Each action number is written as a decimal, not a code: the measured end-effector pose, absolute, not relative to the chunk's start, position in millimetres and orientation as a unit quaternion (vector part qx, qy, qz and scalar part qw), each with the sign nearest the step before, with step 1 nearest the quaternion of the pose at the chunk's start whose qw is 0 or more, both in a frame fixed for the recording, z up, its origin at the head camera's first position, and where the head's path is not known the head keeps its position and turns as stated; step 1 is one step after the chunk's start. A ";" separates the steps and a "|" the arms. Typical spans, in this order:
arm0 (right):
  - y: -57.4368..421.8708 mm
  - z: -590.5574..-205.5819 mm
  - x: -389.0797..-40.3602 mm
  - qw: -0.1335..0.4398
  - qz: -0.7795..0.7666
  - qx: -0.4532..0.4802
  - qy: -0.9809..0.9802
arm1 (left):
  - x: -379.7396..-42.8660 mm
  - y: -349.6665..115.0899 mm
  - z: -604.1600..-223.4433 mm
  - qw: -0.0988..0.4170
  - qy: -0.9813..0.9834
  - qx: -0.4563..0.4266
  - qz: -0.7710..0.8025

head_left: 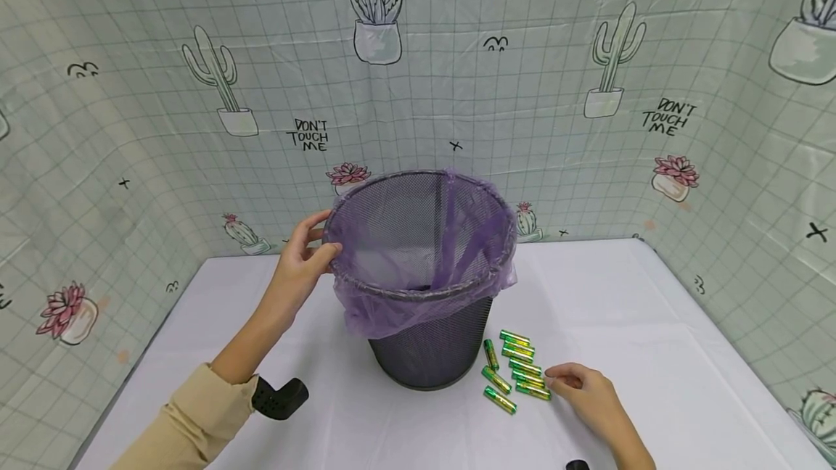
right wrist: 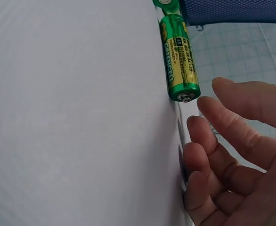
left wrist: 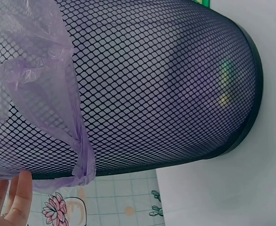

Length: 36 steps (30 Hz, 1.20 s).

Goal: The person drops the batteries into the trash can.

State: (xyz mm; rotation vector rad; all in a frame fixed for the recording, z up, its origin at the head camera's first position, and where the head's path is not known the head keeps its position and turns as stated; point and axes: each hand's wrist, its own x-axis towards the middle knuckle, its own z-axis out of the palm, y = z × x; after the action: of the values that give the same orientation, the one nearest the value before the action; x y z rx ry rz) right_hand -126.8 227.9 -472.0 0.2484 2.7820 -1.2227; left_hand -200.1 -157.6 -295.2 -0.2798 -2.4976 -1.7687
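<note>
Fingers of the right hand (head_left: pixel 588 392) are loosely bent, with thumb and forefinger parted and nothing between them; they sit right at the end of the nearest small green-and-yellow cylindrical battery (head_left: pixel 533 390), and whether a fingertip touches it I cannot tell. That battery belongs to a loose cluster lying flat to the right of the base of a round black wire-mesh bin (head_left: pixel 431 365), some side by side, a few slanting apart closer to its foot. On the bin's left, the left hand (head_left: pixel 303 256) grips the rim, thumb over the edge and fingers outside, pinching in the thin translucent purple plastic bag (head_left: pixel 392 316) that lines the mesh and hangs folded over the top. Through the bin's wall, the left wrist view shows a blurred green-and-yellow patch; inside or beyond, I cannot say. Under the bin spreads a white desk (head_left: pixel 601 303), and behind it hangs a pale grid-patterned sheet with cactus drawings (head_left: pixel 411 114). Each battery should handle as a small, hard, fairly dense thing, smooth-skinned and apt to roll; a thumb-and-forefinger pinch across the middle of its barrel looks surest. The bin is probably light and stiff, easily tipped, so the rim is a sensible hold; the bag seems soft and slippery, prone to slide or tear.
</note>
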 end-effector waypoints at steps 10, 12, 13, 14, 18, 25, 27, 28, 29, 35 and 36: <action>223.2 -474.4 -126.1 0.049 -0.390 0.073 0.917 | -200.5 -157.8 -296.0 0.035 -0.811 -0.095 -0.576; 222.5 -474.3 -125.9 0.049 -0.386 0.072 0.918 | -200.5 -157.7 -295.7 0.036 -0.811 -0.096 -0.575; 222.1 -474.2 -125.9 0.049 -0.385 0.072 0.919 | -200.4 -157.6 -295.5 0.036 -0.812 -0.097 -0.575; 221.8 -473.9 -125.6 0.051 -0.386 0.069 0.919 | -200.4 -157.7 -295.4 0.036 -0.811 -0.097 -0.575; 220.9 -473.4 -125.3 0.059 -0.390 0.066 0.916 | -200.2 -158.0 -295.2 0.035 -0.811 -0.096 -0.576; 219.7 -474.3 -125.8 0.056 -0.386 0.056 0.919 | -199.8 -158.4 -295.0 0.036 -0.814 -0.091 -0.573; 219.1 -473.9 -125.8 0.054 -0.381 0.057 0.921 | -199.8 -158.2 -294.9 0.037 -0.813 -0.090 -0.574; 218.8 -473.7 -125.7 0.053 -0.379 0.059 0.922 | -199.9 -158.1 -294.9 0.036 -0.812 -0.090 -0.575; 218.6 -473.5 -125.5 0.051 -0.376 0.058 0.923 | -200.0 -158.0 -294.9 0.036 -0.812 -0.091 -0.575; 219.0 -473.3 -123.5 0.047 -0.372 0.058 0.925 | -199.5 -157.8 -295.2 0.035 -0.813 -0.091 -0.574; 219.3 -473.1 -123.4 0.048 -0.372 0.059 0.925 | -199.3 -157.8 -295.2 0.036 -0.813 -0.091 -0.574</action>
State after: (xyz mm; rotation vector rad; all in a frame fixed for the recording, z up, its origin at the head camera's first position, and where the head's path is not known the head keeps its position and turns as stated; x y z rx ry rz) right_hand -123.4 219.3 -473.1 0.1792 2.8212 -1.1355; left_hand -199.3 -157.8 -295.2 -0.2784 -2.4987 -1.7625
